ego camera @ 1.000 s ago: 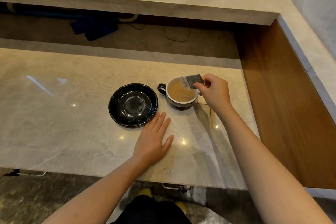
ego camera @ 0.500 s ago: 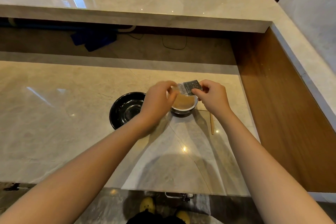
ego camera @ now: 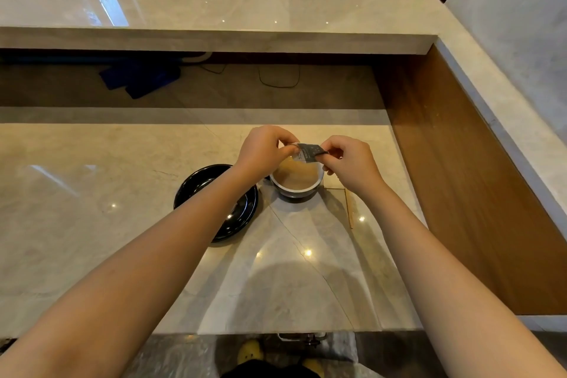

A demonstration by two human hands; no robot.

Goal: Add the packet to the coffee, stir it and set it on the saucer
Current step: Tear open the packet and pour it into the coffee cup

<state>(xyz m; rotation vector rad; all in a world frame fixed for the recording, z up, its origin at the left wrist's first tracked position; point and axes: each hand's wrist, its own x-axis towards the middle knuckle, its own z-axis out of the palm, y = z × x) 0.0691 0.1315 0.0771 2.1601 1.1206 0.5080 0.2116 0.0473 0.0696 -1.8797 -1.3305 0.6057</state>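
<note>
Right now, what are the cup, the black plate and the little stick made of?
The cup looks like glazed ceramic: smooth, white inside, with a thick rim. The saucer seems the same, in glossy black, since it mirrors the lights. The stick is thin, pale and matte, probably wood, though it is too small to be sure.

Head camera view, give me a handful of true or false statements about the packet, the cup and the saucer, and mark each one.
1. Both hands pinch the packet above the cup. True.
2. The cup sits on the saucer. False: it stands on the counter, right of the saucer.
3. The cup holds a light brown drink. True.
4. The stir stick is in the cup. False: it lies on the counter right of the cup.
5. The left hand lies flat on the counter. False: it is raised, holding the packet with the right hand.
</note>
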